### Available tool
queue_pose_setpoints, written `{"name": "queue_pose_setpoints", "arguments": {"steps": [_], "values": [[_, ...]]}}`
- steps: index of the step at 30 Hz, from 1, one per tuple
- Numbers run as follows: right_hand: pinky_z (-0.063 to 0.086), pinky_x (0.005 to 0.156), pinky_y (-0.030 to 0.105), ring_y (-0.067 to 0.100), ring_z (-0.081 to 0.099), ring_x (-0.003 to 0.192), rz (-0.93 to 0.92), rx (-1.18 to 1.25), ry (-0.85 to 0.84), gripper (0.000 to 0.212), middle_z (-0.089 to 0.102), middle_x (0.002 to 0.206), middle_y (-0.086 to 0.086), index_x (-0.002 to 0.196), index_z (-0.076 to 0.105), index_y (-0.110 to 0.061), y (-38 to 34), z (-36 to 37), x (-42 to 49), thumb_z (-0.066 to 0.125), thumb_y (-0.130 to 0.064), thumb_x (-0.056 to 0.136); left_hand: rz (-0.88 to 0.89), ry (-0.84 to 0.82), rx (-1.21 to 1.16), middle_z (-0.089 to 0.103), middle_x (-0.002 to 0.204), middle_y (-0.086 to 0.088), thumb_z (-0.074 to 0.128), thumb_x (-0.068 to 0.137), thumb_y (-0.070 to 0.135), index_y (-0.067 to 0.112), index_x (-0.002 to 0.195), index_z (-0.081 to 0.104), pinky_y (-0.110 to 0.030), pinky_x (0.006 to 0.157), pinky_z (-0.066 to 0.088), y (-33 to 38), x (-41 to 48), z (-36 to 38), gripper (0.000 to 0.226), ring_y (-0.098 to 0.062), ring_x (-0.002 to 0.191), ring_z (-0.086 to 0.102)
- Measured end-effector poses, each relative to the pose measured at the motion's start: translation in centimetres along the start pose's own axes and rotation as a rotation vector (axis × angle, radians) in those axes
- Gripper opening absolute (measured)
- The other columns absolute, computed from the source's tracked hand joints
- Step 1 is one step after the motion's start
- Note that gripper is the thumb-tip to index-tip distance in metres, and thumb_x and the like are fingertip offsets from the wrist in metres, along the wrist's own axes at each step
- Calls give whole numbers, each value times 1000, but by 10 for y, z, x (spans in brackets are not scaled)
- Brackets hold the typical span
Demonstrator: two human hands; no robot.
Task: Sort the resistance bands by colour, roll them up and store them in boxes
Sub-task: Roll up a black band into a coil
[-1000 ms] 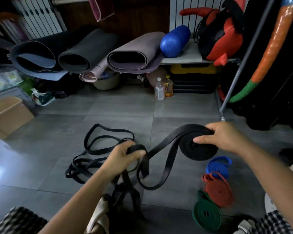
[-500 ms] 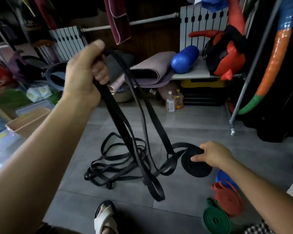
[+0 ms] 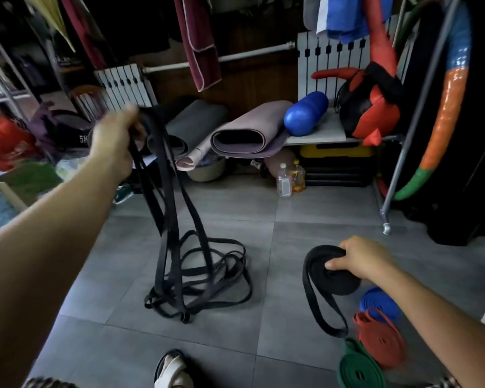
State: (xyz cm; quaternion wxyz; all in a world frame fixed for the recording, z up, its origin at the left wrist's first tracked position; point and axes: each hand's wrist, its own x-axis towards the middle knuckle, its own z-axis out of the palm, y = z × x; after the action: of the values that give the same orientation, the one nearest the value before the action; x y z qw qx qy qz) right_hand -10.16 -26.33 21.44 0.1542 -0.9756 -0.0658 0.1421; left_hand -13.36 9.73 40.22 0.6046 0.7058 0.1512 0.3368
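Head view: the right hand point(image 3: 359, 261) grips the black roll point(image 3: 339, 284), thumb pressed on its face and fingers curled over the rim. A loose tail point(image 3: 317, 306) loops below the roll. Well left of the roll, the blurred left hand point(image 3: 115, 138) is closed round several strands of the black bands point(image 3: 202, 275), raised from a tangle. Just right of the roll lie the blue roll point(image 3: 381, 303), red roll point(image 3: 381, 337) and green roll point(image 3: 359, 371). Best, I judge, to free one strand, feed it flat and clamp the coil firmly
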Motion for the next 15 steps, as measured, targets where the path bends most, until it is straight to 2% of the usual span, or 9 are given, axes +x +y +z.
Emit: {"name": "queue_pose_setpoints", "arguments": {"steps": [2, 4, 6, 7, 8, 10, 11, 13, 15], "values": [[47, 65, 30, 16, 62, 75, -37, 49, 20, 30, 66, 77, -2, 78, 64, -20, -3, -8, -5, 68, -49, 76, -71, -174, 485, 60, 102, -2, 59, 89, 35, 8, 107, 59, -30, 77, 43, -33, -19, 6, 32, -20, 95, 55], [42, 56, 27, 13, 59, 69, -67, 83, 34, 27, 62, 68, -6, 66, 58, -25, -8, -17, -13, 69, -48, 76, -122, -339, 642, 58, 118, -4, 69, 79, 38, 6, 125, 51, -30, 88, 44, -59, -42, 13, 59, -21, 103, 58], [38, 52, 26, 11, 58, 65, -103, 104, 46, 29, 59, 65, -7, 61, 55, -27, -13, -25, -22, 71, -47, 75, -136, -504, 530, 62, 110, -1, 69, 81, 23, 8, 122, 57, -11, 79, 44, -73, -78, 34, 45, 0, 86, 62], [39, 53, 26, 12, 59, 66, -127, 114, 48, 28, 60, 65, -7, 62, 56, -26, -15, -28, -26, 72, -47, 73, -112, -604, 482, 63, 110, 0, 69, 81, 16, 9, 120, 59, -5, 78, 43, -78, -103, 48, 41, 9, 82, 60], [40, 54, 27, 12, 59, 68, -150, 123, 49, 27, 61, 67, -7, 64, 59, -25, -18, -30, -31, 73, -47, 72, -84, -720, 451, 63, 115, 1, 70, 80, 13, 10, 122, 58, -6, 85, 42, -83, -125, 61, 44, 13, 88, 59], [42, 58, 28, 12, 60, 69, -195, 131, 45, 27, 64, 69, -6, 72, 65, -21, -22, -33, -39, 74, -47, 69, -61, -872, 393, 55, 127, 8, 73, 75, 15, 16, 130, 52, -18, 103, 37, -97, -158, 83, 59, 4, 112, 52], [44, 60, 29, 12, 61, 70, -218, 134, 40, 27, 65, 70, -6, 74, 66, -21, -23, -34, -43, 75, -46, 69, -97, -902, 365, 53, 127, 11, 74, 74, 15, 17, 131, 50, -21, 105, 36, -102, -170, 91, 62, 0, 118, 49], [45, 61, 29, 11, 62, 70, -260, 162, 27, 22, 66, 70, -7, 73, 66, -24, -26, -35, -49, 76, -44, 68, -194, -882, 252, 59, 122, 5, 73, 76, 7, 13, 126, 55, -21, 100, 41, -108, -182, 101, 54, -6, 115, 54], [46, 62, 28, 10, 62, 70, -285, 209, 15, 20, 67, 70, -7, 72, 66, -25, -26, -36, -52, 77, -41, 68, -245, -845, 134, 68, 111, -5, 69, 78, 1, 7, 115, 63, -20, 89, 48, -111, -191, 102, 38, -10, 100, 64]]}}
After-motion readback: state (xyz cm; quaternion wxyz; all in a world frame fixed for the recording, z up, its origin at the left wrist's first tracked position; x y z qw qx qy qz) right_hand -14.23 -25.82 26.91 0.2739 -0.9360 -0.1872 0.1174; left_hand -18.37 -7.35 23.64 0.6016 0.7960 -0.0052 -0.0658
